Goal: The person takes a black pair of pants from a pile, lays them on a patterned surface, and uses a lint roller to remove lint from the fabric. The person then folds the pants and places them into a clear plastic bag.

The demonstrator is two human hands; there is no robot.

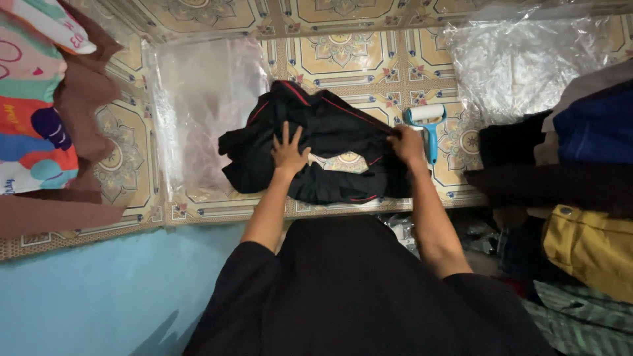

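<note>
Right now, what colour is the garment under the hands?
Black with thin red piping, the garment shows best in the head view.

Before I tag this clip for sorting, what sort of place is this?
Likely a home garment-packing spot: clear plastic bags on a patterned tile floor, a lint roller, clothes piles, hands folding a black garment.

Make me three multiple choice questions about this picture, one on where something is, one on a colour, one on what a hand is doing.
1. Where is the lint roller?
A. right of the black garment
B. on the clear plastic bag
C. in the left hand

2. What colour is the garment's piping?
A. white
B. red
C. yellow

3. How is the left hand?
A. clenched
B. lifted
C. flat, fingers spread

Answers: 1 A, it lies on the tiles beside the right hand. 2 B, thin red lines edge it. 3 C, the palm presses the cloth.
</note>
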